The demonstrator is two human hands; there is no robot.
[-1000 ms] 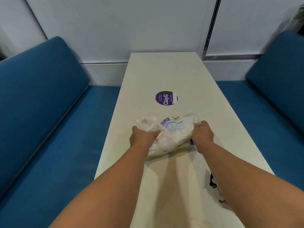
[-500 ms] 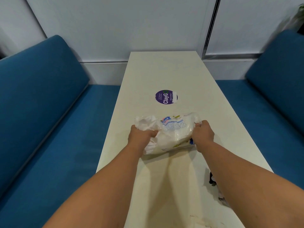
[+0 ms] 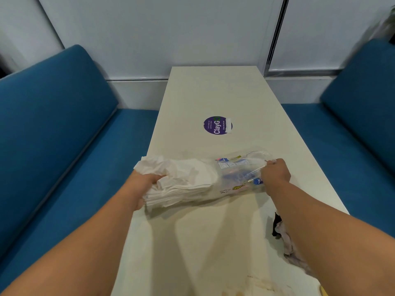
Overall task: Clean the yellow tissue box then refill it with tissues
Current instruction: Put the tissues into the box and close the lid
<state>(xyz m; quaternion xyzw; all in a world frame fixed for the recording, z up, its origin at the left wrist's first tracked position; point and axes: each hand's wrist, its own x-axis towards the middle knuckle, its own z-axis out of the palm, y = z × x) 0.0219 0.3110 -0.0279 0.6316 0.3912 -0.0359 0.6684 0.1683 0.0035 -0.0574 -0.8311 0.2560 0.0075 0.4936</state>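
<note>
A long, cream-white rectangular table (image 3: 215, 92) is seen from above, running away from the viewer toward a pale grey wall, with blue upholstered benches (image 3: 53, 124) on both sides. A round purple sticker with white lettering (image 3: 217, 125) is fixed to the tabletop beyond the hands.

Over the middle of the table, a stack of white folded paper tissues (image 3: 181, 184) is shown partly drawn out of a clear plastic wrapper printed in blue, pink and yellow (image 3: 241, 171). The left hand (image 3: 145, 184) is closed around the left end of the stack, where the sheets are crumpled above the fingers and layered in flat folds below. The right hand (image 3: 275, 174) is closed on the right end of the wrapper, its fingertips pinching the gathered plastic. The stack and wrapper extend between the two hands, the right part of the stack lying inside the plastic; whether the bundle touches the tabletop cannot be told.

Near the right table edge, under the right forearm, a crumpled pale pinkish cloth with a dark patch (image 3: 286, 242) lies on the surface. A small yellow corner (image 3: 323, 292) is visible at the lower right edge of the frame; whether it belongs to the yellow tissue box cannot be determined. Brownish marks (image 3: 258, 282) are seen on the near tabletop.
</note>
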